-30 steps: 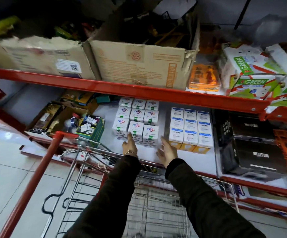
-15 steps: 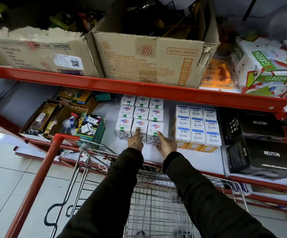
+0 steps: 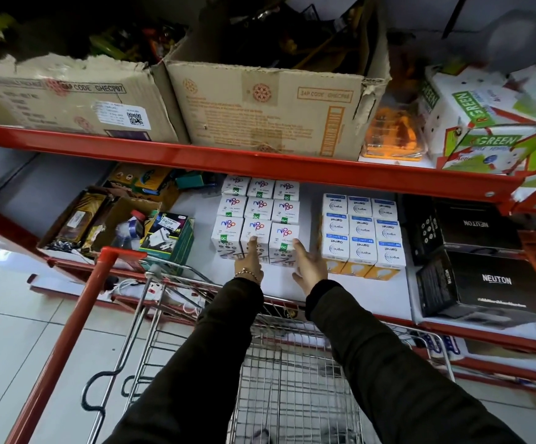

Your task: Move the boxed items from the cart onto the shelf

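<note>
I see my left hand (image 3: 249,262) and right hand (image 3: 308,267) spread open, fingertips touching the front row of white boxes (image 3: 257,213) on the shelf (image 3: 308,283). Bare shelf separates these from the Wipro boxes (image 3: 361,232). The cart (image 3: 292,379) sits below the shelf edge.

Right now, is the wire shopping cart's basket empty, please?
Apparently empty: only bare mesh shows in the wire shopping cart; sleeves hide part.
</note>
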